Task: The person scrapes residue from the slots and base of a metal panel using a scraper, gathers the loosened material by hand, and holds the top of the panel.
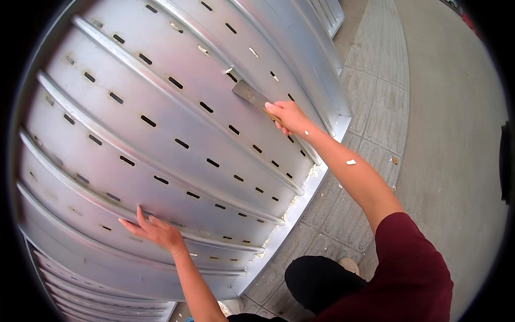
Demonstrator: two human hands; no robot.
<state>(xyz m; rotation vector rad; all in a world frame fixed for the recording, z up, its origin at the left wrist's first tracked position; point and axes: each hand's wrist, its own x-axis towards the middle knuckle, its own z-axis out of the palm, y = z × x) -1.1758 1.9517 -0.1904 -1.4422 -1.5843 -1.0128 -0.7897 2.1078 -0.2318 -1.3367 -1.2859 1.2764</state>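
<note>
A large ribbed metal panel (188, 126) with rows of dark slots fills the left and middle of the view. My right hand (288, 117) is closed round the wooden handle of a scraper (250, 93). The scraper's flat blade lies at the panel's surface, just below a slot with a pale bit at its edge. Whitish residue shows in a few upper slots. My left hand (155, 231) rests on the lower part of the panel, its fingers spread, holding nothing. White flakes stick to my right forearm.
Pale crumbs (261, 252) lie along the panel's flanged right edge. Beyond it run grey textured paving (375, 107) and a smooth floor (450, 134). My knee and shoes show at the bottom. Another ribbed panel (102, 306) stands at the lower left.
</note>
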